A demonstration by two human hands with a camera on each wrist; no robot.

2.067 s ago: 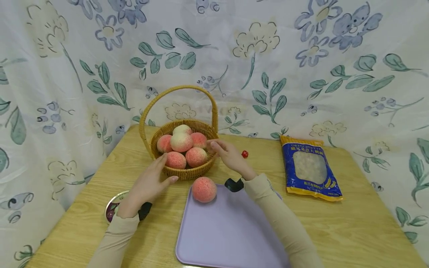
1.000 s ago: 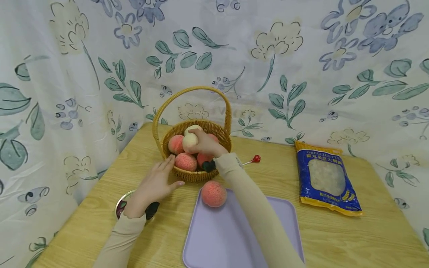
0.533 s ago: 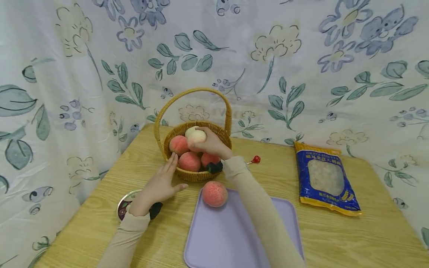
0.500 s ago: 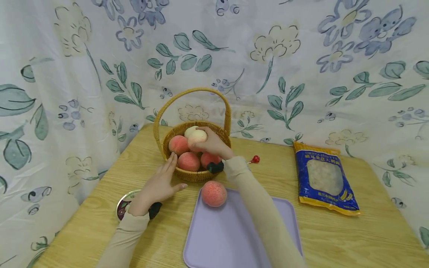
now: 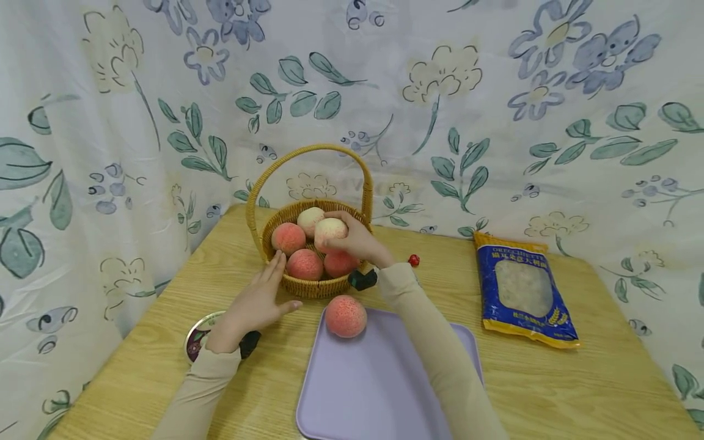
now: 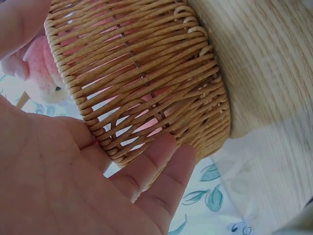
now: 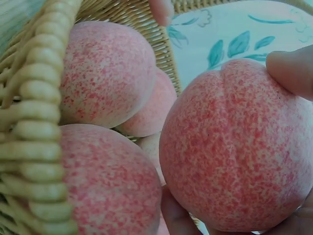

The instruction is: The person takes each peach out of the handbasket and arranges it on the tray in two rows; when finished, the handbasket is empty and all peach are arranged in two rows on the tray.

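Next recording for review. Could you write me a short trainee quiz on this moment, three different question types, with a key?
1. Multiple choice: which hand holds a round cream-and-pink peach? a) left only b) right only c) both
2. Count: how many round pink peaches lie on the flat rectangular lilac tray?
3. True or false: a small round red object lies between the round golden-brown wicker basket and the blue-and-yellow plastic pasta bag.

Key: 1. b, the right hand; the left hand has its fingers at the basket's side. 2. One, at the far left corner. 3. True.
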